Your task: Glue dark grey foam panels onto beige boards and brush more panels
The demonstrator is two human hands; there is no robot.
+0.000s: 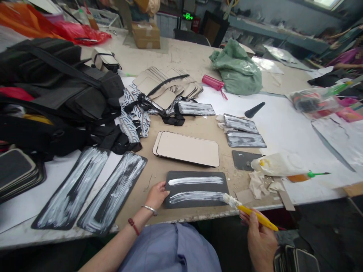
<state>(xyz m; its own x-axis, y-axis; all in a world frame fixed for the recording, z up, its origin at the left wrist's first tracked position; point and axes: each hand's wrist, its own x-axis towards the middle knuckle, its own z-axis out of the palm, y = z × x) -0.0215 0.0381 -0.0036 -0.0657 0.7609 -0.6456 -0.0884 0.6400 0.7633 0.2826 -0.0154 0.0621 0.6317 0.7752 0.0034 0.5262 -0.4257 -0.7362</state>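
My right hand (262, 238) grips the yellow handle of a glue brush (256, 217). White paste coats the bristles, which touch the right end of a dark rectangular panel (195, 187) at the table's front edge. Two white streaks run lengthwise across that panel. At its left edge, my left hand (157, 196) pinches the panel, thumb on top. Just behind lies a small stack of beige panels (187, 148). To the left, two larger dark panels (70, 189) bear white smears, and more smeared small panels (246, 139) lie at the right.
A white container (278, 164) lies beside an orange bottle with a green cap (302, 176) and scraps (258, 185). Black bags (56, 87) are heaped at the left. Farther back are beige pieces (164, 85), a pink pouch (212, 82), a green plastic bag (238, 70) and a cardboard box (146, 36).
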